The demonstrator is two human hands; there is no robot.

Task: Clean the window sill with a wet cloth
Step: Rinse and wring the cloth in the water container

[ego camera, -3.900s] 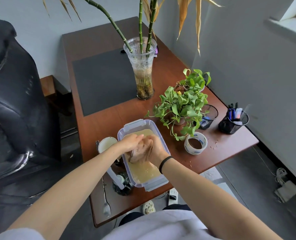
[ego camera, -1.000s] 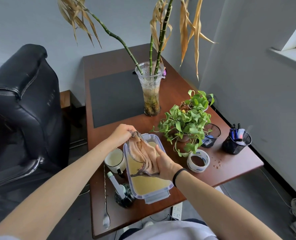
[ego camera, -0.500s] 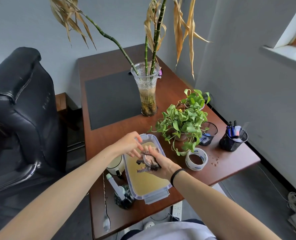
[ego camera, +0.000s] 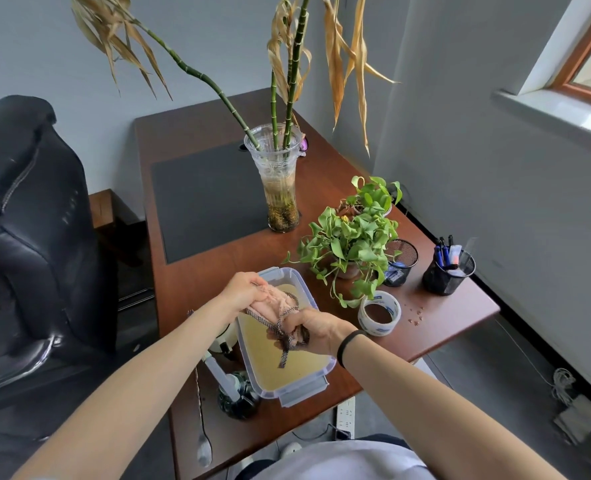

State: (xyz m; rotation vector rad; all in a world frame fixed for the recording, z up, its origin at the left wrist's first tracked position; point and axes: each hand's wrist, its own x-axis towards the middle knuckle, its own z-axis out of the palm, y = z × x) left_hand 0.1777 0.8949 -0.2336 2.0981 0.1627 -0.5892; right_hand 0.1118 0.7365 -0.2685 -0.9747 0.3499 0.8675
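A black leather office chair [ego camera: 27, 237] stands at the left beside the reddish-brown wooden desk [ego camera: 190, 133]. Above the clear plastic rectangular tub [ego camera: 301, 393] of yellowish water, the left hand [ego camera: 244, 291] curls its fingers round one end of the pale pink cloth with dark woven edging [ego camera: 276, 301]; the right hand [ego camera: 318, 329] clenches the other end, a dark strip dangling toward the water. Further right sit a white roll of tape [ego camera: 379, 313] and a black mesh pen pot [ego camera: 448, 271]. The white window sill [ego camera: 560, 114] lies upper right, well apart from the cloth
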